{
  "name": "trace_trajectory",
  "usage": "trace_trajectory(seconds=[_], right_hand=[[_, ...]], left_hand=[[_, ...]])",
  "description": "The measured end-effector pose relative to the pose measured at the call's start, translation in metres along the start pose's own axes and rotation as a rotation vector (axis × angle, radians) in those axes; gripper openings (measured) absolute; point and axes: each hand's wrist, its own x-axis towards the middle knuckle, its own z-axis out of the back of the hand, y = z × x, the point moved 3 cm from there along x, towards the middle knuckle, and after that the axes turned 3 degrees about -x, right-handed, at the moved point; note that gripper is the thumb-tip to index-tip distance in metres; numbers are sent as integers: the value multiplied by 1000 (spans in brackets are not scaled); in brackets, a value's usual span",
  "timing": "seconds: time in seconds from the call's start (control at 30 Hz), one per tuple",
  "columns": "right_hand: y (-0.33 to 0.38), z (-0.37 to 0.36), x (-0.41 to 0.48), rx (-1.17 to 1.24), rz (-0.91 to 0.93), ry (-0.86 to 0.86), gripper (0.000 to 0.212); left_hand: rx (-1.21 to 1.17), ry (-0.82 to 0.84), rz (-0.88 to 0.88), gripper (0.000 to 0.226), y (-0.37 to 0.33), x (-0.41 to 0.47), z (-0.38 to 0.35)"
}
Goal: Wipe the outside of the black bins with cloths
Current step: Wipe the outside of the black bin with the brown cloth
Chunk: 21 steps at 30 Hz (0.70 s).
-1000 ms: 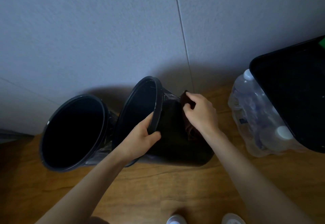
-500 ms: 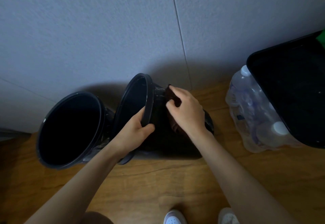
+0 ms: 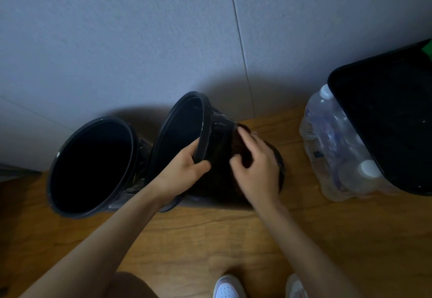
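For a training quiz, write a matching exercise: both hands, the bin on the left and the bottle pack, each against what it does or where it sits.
1 left hand
2 right hand
3 left bin
4 bottle pack

a against the black container
b holds a dark cloth on the tilted bin
c grips the tilted bin's rim
d untouched, far left

Pairs: 1-c, 2-b, 3-d, 4-a
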Motion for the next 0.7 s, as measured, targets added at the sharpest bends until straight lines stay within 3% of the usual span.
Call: trace_trajectory(seconds=[0.17, 0.37, 0.53, 0.7], right_hand=[[33, -13, 6, -115, 217, -49, 53], [-53, 4, 44, -178, -168, 45, 42], [-109, 19, 35, -212, -351, 86, 42], [-78, 14, 19, -226, -192, 31, 44]], left_hand=[[-61, -41, 39, 28, 5, 1, 6], [-82, -122, 76, 31, 12, 1, 15], [-47, -101, 70, 30, 11, 1, 15], [-40, -128, 80, 30, 9, 1, 13]])
